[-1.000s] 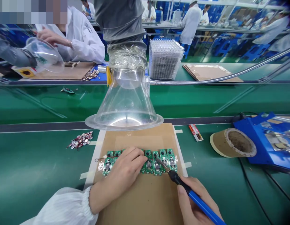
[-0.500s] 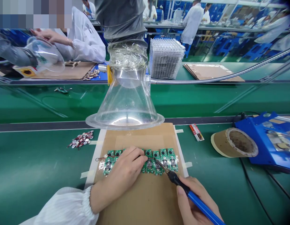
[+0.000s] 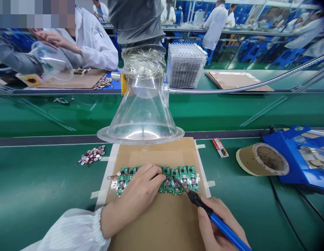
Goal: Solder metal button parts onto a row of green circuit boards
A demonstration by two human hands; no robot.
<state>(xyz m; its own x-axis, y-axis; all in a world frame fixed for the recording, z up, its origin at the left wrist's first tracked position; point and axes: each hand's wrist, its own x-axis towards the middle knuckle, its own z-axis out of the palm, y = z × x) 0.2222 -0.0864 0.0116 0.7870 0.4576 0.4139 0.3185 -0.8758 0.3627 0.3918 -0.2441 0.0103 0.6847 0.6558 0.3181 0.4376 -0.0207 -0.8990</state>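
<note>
A row of small green circuit boards [image 3: 184, 174] lies across a cardboard sheet [image 3: 162, 223]. My left hand [image 3: 141, 186] rests over the middle of the row and hides several boards. Its fingers are bent and pressed together at the tips, and whatever they pinch is too small to make out. In my right hand [image 3: 219, 223] is a soldering iron [image 3: 204, 205] with a blue handle. The iron's tip touches or hovers just above a board right of my left fingertips. At the row's left end lies a small round disc with a wire [image 3: 118, 174].
Above the boards hangs a clear fume hood [image 3: 143, 115]. A pile of wired discs [image 3: 92, 156] sits at left. To the right are a small red-and-white packet [image 3: 220, 147], a cardboard tube [image 3: 248, 160] and a blue holder [image 3: 287, 150]. Across the green belt, a co-worker's hand [image 3: 56, 39] is raised.
A small board on the green belt has slid left. The co-worker's hand across the belt has shifted slightly. My hands and the soldering iron stay almost in place.
</note>
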